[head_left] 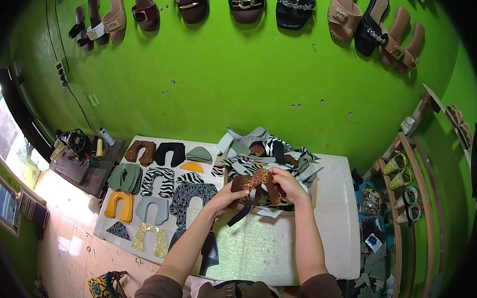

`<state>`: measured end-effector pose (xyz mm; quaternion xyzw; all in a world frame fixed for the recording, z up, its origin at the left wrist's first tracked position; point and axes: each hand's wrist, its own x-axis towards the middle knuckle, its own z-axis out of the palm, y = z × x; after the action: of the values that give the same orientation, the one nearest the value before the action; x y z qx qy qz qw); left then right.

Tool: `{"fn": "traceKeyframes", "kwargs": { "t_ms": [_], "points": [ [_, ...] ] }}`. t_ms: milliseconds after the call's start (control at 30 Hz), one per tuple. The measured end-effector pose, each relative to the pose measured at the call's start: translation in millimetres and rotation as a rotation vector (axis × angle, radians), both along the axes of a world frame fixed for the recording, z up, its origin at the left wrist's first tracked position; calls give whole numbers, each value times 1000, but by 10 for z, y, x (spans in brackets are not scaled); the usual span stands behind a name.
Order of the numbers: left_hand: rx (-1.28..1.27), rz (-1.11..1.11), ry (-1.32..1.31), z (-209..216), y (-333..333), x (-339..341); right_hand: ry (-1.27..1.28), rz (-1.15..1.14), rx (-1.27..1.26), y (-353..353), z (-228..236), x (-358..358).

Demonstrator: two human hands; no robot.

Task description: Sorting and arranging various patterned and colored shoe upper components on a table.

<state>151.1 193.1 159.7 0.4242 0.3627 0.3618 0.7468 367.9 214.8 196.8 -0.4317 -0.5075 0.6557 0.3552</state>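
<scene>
Between my hands is a brown leopard-print cut piece of shoe-upper material, bent in an arch with plain brown parts showing. My left hand pinches its left side, thumb on top. My right hand grips its right side, its fingers partly hidden behind the piece. A dark strip hangs below, near my left hand. Right behind and under my hands lies a heap of scraps in zebra print, grey, black and leopard, partly inside a shallow wooden-edged box.
Sorted U-shaped pieces lie at the table's left: leopard, black, green, zebra, yellow, grey and gold. A sewing machine stands left. A wooden rack with shoes is right.
</scene>
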Motion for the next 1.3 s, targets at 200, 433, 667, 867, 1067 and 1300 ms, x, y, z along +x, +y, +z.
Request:
{"fn": "traceKeyframes", "kwargs": {
  "t_ms": [200, 433, 667, 867, 1067, 1300],
  "points": [
    [194, 60, 133, 49, 50, 21, 20, -8, 36, -43, -68, 123],
    [328, -104, 245, 166, 36, 135, -169, 148, 26, -117, -69, 79],
    [-56, 33, -142, 59, 66, 78, -151, 183, 18, -218, 207, 44],
    [-126, 58, -245, -13, 31, 81, 54, 243, -14, -295, 361, -181],
    [-177, -26, -449, -169, 71, 90, 108, -71, -36, -130, 12, -230],
    [-68, -47, -325, -63, -19, 107, 82, -255, -16, -113, -193, -199]
  ]
}}
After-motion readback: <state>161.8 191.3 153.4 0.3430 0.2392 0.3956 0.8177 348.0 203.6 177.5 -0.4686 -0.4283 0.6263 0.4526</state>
